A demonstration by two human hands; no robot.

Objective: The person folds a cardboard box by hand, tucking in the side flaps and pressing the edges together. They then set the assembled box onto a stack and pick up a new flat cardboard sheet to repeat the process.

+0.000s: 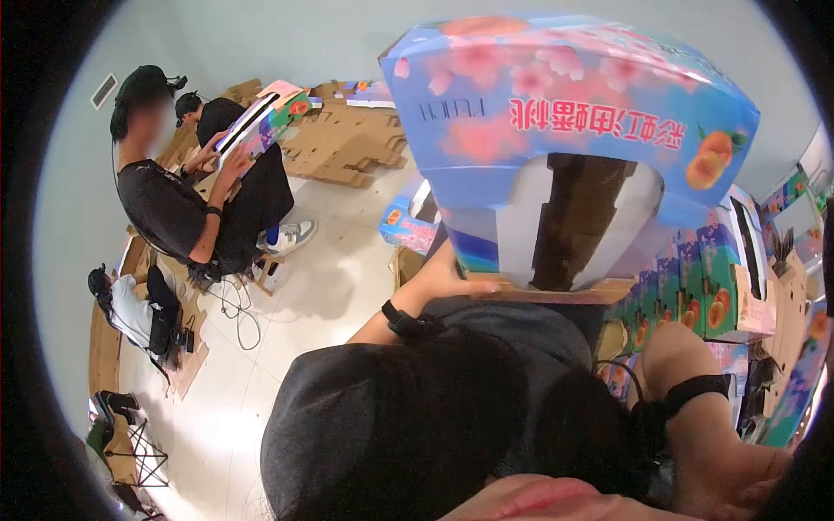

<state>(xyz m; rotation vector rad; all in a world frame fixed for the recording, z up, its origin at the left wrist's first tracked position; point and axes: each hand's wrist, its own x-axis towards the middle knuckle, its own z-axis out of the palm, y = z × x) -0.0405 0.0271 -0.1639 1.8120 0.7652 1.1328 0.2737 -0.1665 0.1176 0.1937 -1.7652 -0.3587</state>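
Observation:
A large printed fruit carton (469,139) fills the upper middle of the head view, close to me. It shows pink blossoms, peaches and Chinese lettering that appears upside down. Through a wide cutout in its side I see white panels and a brown cardboard strip (578,221). My left hand (445,276) grips the carton's lower left corner, thumb along the brown bottom edge and the other fingers mostly hidden. At lower right, my right hand (743,473) is away from the carton, beside my body. Shadow and the lens edge obscure its fingers.
Similar cartons (686,278) stand in a row at right, with loose cardboard (786,286) beside them. Another carton (408,224) is behind mine. At left, one person (165,200) holds a carton; two others sit farther back. Flat cardboard (339,139) and cables (239,313) lie on the floor.

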